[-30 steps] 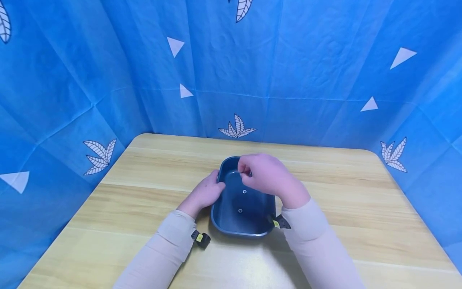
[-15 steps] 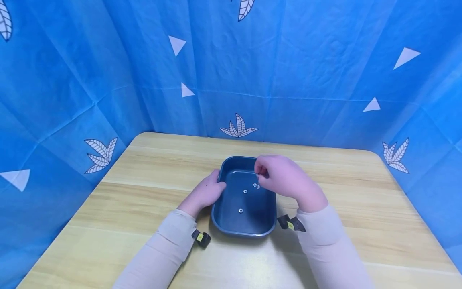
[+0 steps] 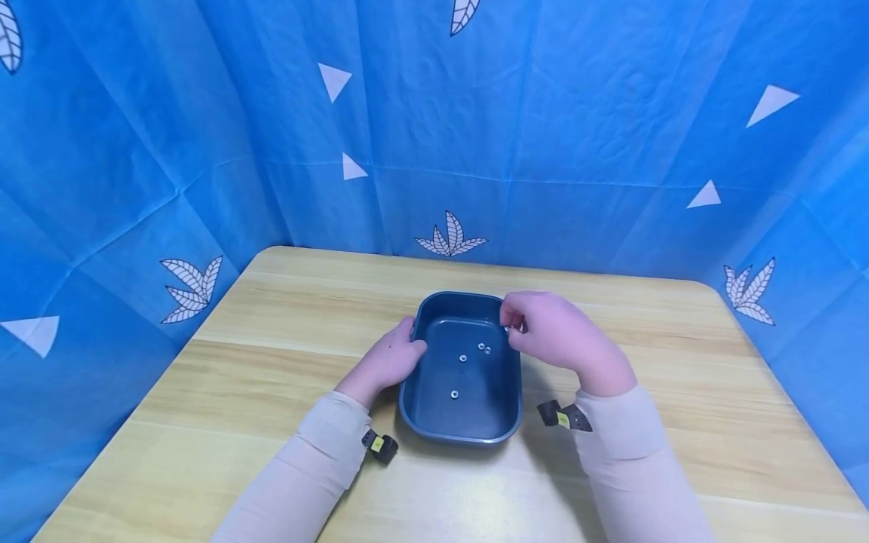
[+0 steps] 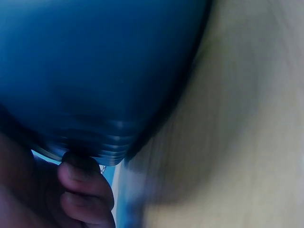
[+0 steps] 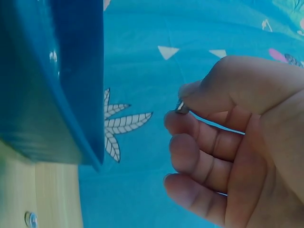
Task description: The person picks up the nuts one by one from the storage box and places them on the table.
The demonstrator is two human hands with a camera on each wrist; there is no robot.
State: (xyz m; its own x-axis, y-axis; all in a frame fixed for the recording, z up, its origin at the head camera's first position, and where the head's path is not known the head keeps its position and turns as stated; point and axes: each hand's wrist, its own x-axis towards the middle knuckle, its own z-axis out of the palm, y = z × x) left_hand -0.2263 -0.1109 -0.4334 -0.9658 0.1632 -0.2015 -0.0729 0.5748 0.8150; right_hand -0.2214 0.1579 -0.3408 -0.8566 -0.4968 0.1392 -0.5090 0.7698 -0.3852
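Note:
A dark blue rectangular tray (image 3: 434, 415) with rounded corners stands on the table. Several small silver nuts (image 3: 455, 394) lie scattered on its floor. My left hand (image 3: 390, 358) grips the tray's left wall, thumb over the rim and fingers outside; the left wrist view shows curled fingers (image 4: 88, 190) against the outer side. Beyond the tray's right rim, my right hand (image 3: 557, 332) is raised, pinching a small silver nut (image 5: 181, 106) between thumb and forefinger. Its other fingers are bent and hold nothing.
A small round metal piece (image 5: 31, 219) lies on the wooden table (image 3: 271, 392) outside the tray, seen low in the right wrist view. A blue patterned curtain (image 3: 434, 136) surrounds the table's back and sides.
My right hand has moved right from over the tray to its right rim, uncovering more nuts inside. The left hand keeps its grip and the tray stays in place.

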